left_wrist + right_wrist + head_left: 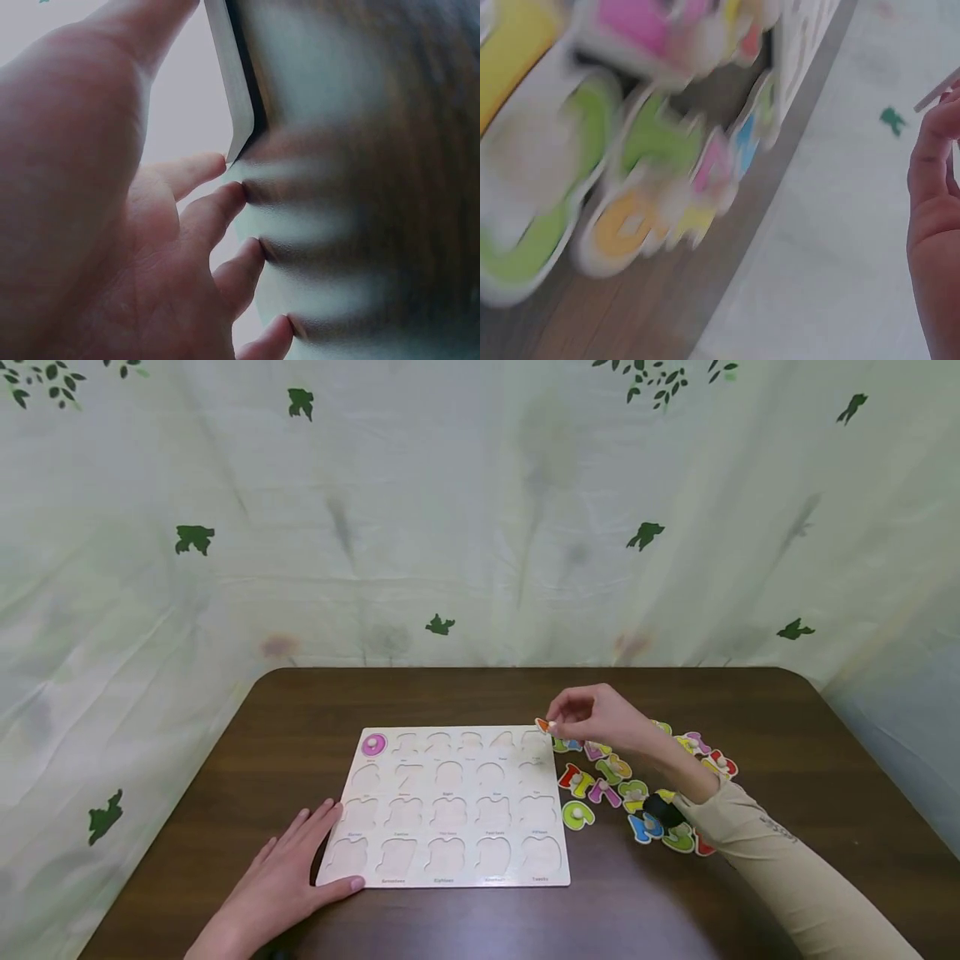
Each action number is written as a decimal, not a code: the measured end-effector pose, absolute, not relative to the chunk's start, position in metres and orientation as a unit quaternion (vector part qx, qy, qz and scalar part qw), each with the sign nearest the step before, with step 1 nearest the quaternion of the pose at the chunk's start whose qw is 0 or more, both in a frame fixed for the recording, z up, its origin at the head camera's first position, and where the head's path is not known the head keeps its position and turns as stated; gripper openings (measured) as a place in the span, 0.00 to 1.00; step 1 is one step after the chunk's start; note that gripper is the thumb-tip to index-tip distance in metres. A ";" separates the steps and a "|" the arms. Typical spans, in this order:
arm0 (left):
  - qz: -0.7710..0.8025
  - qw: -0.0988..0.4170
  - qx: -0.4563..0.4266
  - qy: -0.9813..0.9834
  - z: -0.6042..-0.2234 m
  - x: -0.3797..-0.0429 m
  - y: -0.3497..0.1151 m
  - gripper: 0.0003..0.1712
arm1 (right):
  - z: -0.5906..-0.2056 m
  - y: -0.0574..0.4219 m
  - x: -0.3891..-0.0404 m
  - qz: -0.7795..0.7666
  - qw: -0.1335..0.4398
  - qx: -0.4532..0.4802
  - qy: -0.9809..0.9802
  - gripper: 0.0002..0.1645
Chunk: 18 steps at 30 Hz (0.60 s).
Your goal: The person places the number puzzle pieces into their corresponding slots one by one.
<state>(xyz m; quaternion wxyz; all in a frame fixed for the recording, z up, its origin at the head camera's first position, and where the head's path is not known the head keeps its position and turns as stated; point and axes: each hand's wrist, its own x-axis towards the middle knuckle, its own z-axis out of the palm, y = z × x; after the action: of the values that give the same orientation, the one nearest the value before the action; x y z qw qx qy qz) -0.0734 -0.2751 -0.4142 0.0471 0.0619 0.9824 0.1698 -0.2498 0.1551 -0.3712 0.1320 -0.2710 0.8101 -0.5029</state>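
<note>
A white number puzzle board [471,787] with rows of shaped recesses lies on the table. A pink-purple round zero piece [373,744] sits in its top left recess. My left hand [281,868] lies spread at the board's left edge, thumb on the lower left corner; the left wrist view shows its fingertips on the table beside the board edge [234,86]. Over the board's top right corner, my right hand [600,717] pinches a small orange number piece [542,725]. Only the white edge of that piece [935,91] shows in the right wrist view; its numeral cannot be read.
Several coloured number pieces with knobs lie loosely to the right of the board, among them a green piece [578,815] and a blue piece [647,827]. Some are under the right forearm. A leaf-patterned curtain [480,527] hangs behind the brown table [420,922].
</note>
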 end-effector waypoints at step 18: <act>0.173 0.056 0.053 0.982 -0.412 -0.072 -0.276 0.64 | -0.390 0.047 -0.263 -0.556 0.195 -0.330 0.738 0.11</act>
<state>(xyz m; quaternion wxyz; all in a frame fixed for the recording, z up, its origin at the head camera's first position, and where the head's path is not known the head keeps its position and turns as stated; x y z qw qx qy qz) -0.0715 -0.2758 -0.4121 0.0558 0.0533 0.9819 0.1730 -0.2635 0.0473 -0.3900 0.1952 -0.3297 0.7377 -0.5558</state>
